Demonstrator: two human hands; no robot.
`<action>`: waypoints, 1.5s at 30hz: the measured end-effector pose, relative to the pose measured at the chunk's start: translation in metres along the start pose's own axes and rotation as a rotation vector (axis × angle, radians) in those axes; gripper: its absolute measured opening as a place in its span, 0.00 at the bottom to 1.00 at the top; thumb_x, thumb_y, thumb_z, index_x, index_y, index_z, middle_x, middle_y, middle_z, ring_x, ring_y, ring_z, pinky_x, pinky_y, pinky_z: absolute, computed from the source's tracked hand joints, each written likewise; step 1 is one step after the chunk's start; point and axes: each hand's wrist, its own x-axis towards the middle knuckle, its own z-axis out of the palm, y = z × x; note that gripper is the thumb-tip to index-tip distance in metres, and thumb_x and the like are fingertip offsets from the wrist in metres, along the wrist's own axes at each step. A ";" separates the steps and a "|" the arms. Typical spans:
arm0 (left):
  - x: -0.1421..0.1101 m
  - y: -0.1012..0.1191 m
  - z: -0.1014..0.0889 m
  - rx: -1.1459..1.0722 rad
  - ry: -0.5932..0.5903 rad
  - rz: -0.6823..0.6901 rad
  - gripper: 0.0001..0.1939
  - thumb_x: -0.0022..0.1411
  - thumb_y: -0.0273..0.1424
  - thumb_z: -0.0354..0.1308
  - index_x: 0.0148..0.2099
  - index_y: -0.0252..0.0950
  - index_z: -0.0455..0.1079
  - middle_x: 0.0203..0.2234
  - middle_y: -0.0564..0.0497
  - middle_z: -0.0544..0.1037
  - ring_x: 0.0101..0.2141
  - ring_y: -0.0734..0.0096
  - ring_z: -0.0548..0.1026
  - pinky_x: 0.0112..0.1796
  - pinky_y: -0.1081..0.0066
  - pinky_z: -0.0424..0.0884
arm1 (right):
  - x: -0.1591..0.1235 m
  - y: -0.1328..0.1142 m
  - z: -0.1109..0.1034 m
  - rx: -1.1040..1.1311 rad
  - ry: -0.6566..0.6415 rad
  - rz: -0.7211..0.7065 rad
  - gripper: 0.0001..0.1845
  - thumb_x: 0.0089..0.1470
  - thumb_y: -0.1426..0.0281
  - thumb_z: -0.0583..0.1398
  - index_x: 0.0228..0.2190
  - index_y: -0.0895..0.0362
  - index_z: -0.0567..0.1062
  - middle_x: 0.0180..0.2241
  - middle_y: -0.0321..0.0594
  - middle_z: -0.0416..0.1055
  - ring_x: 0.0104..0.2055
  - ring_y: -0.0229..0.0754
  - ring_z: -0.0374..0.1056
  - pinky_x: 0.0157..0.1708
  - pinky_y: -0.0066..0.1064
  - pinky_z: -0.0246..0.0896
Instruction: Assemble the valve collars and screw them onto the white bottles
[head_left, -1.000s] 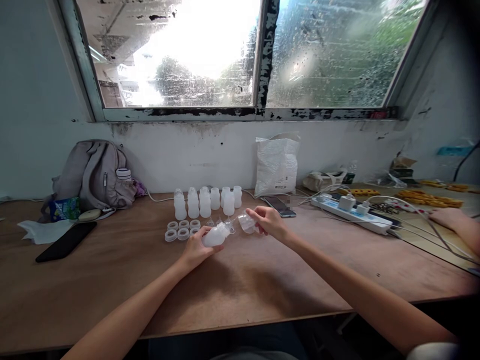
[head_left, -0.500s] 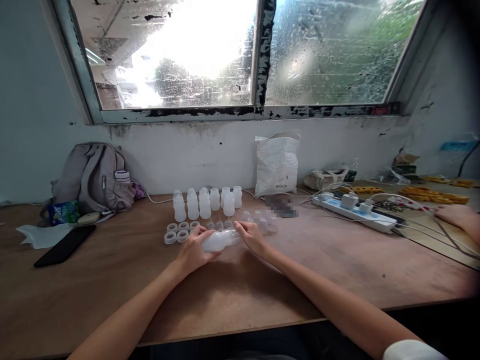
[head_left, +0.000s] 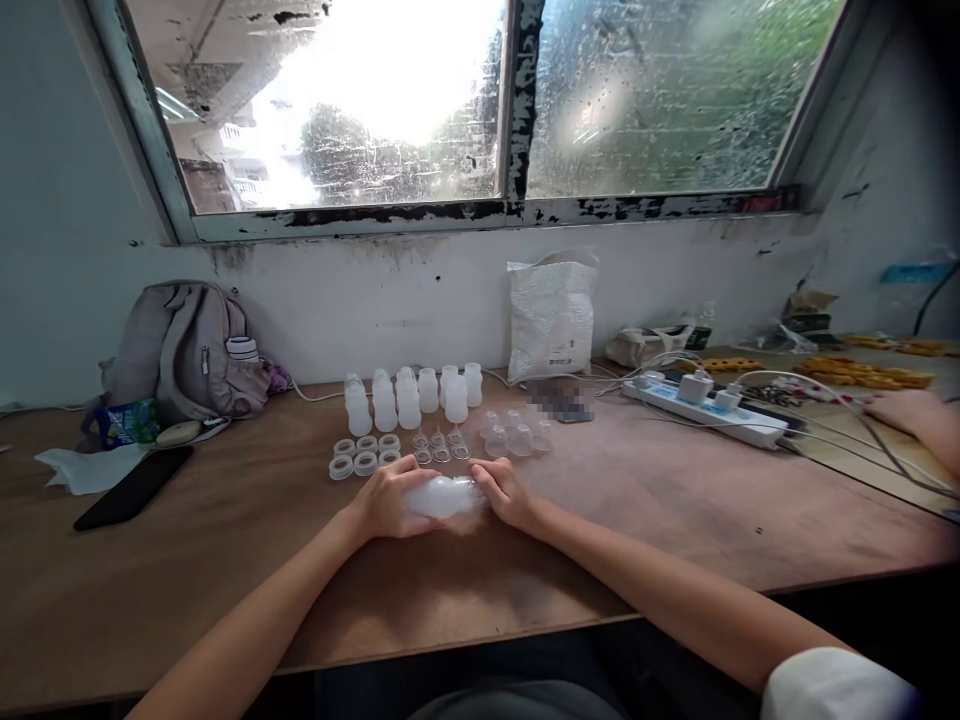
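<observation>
My left hand grips the body of a small translucent white bottle that lies on its side just above the wooden table. At the bottle's right end my right hand is closed around its neck, where a clear cap seems to sit. Behind the hands stand several white bottles in two rows. In front of them lie white rings, small clear nipples and clear caps.
A grey backpack, a dark phone and tissue lie at the left. A white plastic bag leans on the wall. A power strip with cables and another person's hand are at the right.
My right hand has brought the clear cap from the right onto the bottle's neck. Both hands have sunk toward the table with the bottle between them.
</observation>
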 end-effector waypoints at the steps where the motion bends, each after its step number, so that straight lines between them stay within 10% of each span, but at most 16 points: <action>1: 0.000 0.000 0.001 0.002 -0.008 0.016 0.28 0.41 0.45 0.58 0.45 0.37 0.68 0.29 0.50 0.67 0.26 0.73 0.68 0.29 0.72 0.69 | -0.001 0.000 0.000 -0.003 -0.008 -0.012 0.16 0.54 0.67 0.43 0.16 0.56 0.50 0.14 0.30 0.46 0.16 0.31 0.45 0.19 0.26 0.39; 14: 0.002 0.008 0.015 -0.032 0.128 0.112 0.28 0.44 0.45 0.56 0.46 0.35 0.67 0.27 0.48 0.66 0.25 0.72 0.66 0.26 0.70 0.69 | -0.008 -0.010 -0.007 -0.009 0.031 -0.060 0.13 0.50 0.69 0.48 0.17 0.56 0.54 0.15 0.31 0.49 0.17 0.31 0.46 0.20 0.27 0.40; 22: -0.001 0.006 0.020 -0.012 0.294 0.063 0.29 0.47 0.42 0.58 0.51 0.38 0.62 0.32 0.47 0.67 0.29 0.70 0.69 0.30 0.70 0.71 | 0.012 -0.020 -0.001 0.658 0.172 0.377 0.20 0.50 0.56 0.48 0.17 0.57 0.59 0.15 0.31 0.51 0.15 0.31 0.47 0.13 0.24 0.40; 29: -0.003 -0.003 0.011 0.134 0.141 0.170 0.25 0.49 0.44 0.54 0.49 0.38 0.64 0.32 0.47 0.69 0.31 0.71 0.69 0.30 0.71 0.71 | 0.015 -0.016 0.001 0.986 -0.072 0.574 0.26 0.49 0.50 0.48 0.19 0.60 0.68 0.19 0.36 0.63 0.22 0.35 0.59 0.21 0.26 0.52; 45: -0.001 0.009 0.016 0.025 0.001 -0.068 0.27 0.42 0.47 0.58 0.43 0.37 0.66 0.32 0.50 0.72 0.32 0.69 0.71 0.33 0.71 0.69 | 0.001 -0.022 0.004 0.794 0.023 0.491 0.18 0.47 0.59 0.54 0.16 0.59 0.65 0.19 0.35 0.59 0.22 0.34 0.54 0.22 0.24 0.49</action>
